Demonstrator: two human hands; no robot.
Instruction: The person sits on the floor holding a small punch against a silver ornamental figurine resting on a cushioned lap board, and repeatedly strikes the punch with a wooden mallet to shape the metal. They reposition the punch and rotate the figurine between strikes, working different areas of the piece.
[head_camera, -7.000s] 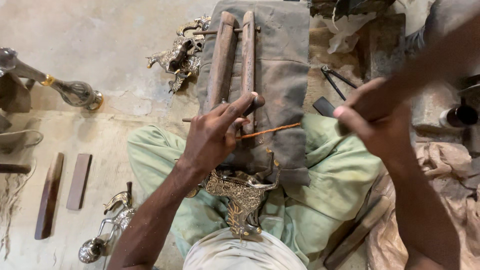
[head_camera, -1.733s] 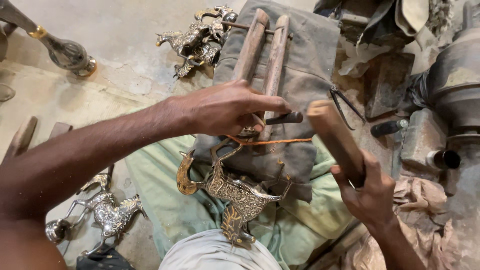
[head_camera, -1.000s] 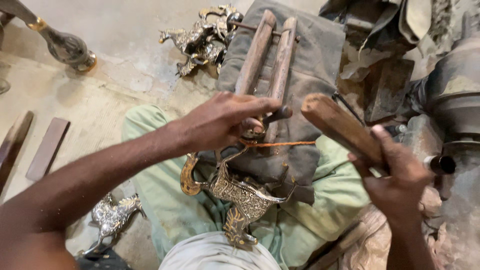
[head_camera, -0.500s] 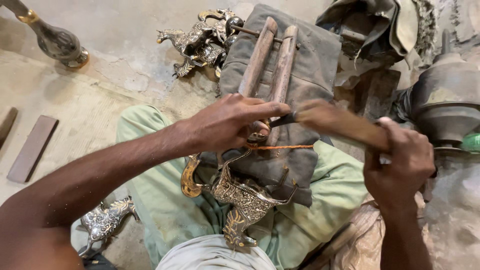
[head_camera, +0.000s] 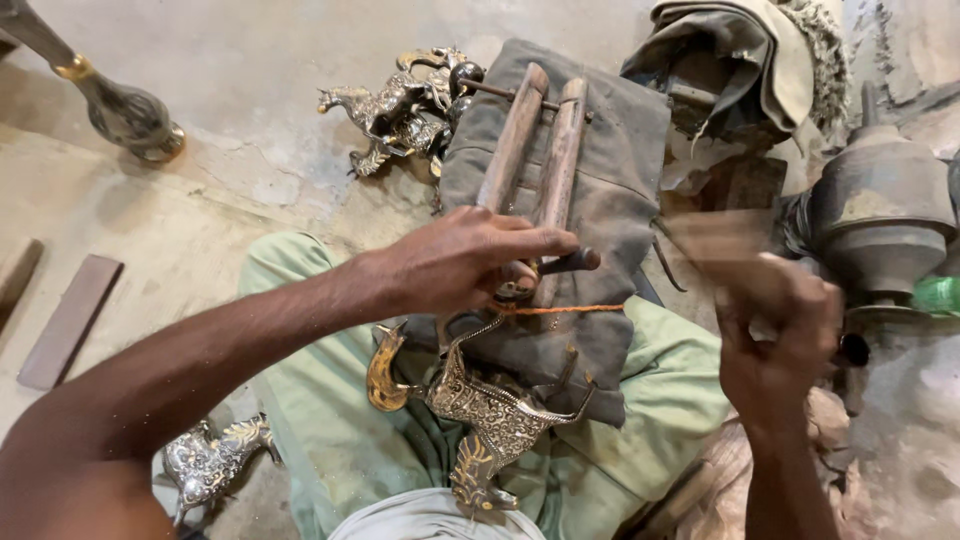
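My left hand (head_camera: 465, 262) is closed around a short dark metal punch (head_camera: 572, 262), pressing its tip down near the neck of an ornate brass horse figurine (head_camera: 470, 400) that lies across my lap. The figurine rests against a grey padded cloth (head_camera: 610, 190) carrying two wooden bars (head_camera: 510, 140), with an orange string (head_camera: 575, 308) stretched across it. My right hand (head_camera: 780, 330) grips a wooden mallet (head_camera: 715, 235), blurred by motion, to the right of the punch and apart from it.
More metal horse figurines (head_camera: 395, 105) lie on the floor beyond the cloth. A silver figurine (head_camera: 205, 460) is at my left knee. A metal vase (head_camera: 120, 110) and a wooden slat (head_camera: 70, 320) are at left. A metal pot (head_camera: 880, 210) and bundled cloth (head_camera: 745, 60) crowd the right.
The mallet swung in from the right to the punch's end half a second ago and has since pulled back to the right. My left hand has held the punch in place throughout.
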